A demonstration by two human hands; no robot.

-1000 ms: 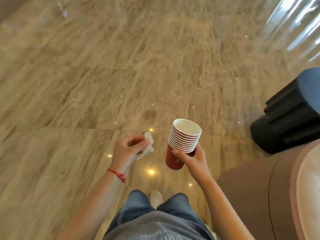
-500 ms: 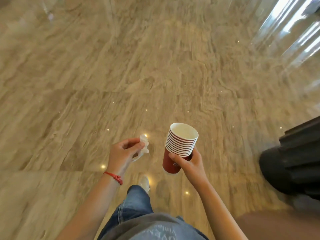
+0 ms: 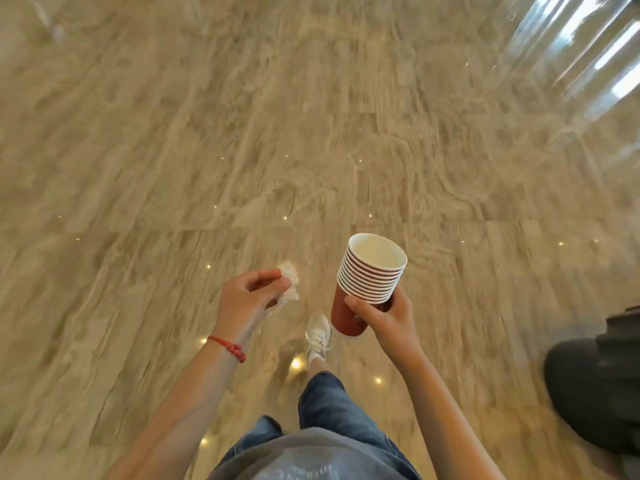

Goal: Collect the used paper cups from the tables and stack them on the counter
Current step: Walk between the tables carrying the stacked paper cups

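A stack of red paper cups with white rims and a white inside is held upright in front of me, tilted slightly to the right. My right hand grips the stack near its lower part, thumb across the front. To the left, my left hand pinches a crumpled white tissue between thumb and fingers. A red string bracelet sits on that wrist. No table or counter is in view.
Glossy beige marble floor spreads ahead, with small ceiling-light reflections. My white sneaker steps forward below the cups. A dark rounded piece of furniture stands at the right edge. Bright window reflections lie at the top right.
I have walked forward: the dark furniture and the brown seat slid back and out to the right. Both hands keep the same hold on the tissue and the cups.
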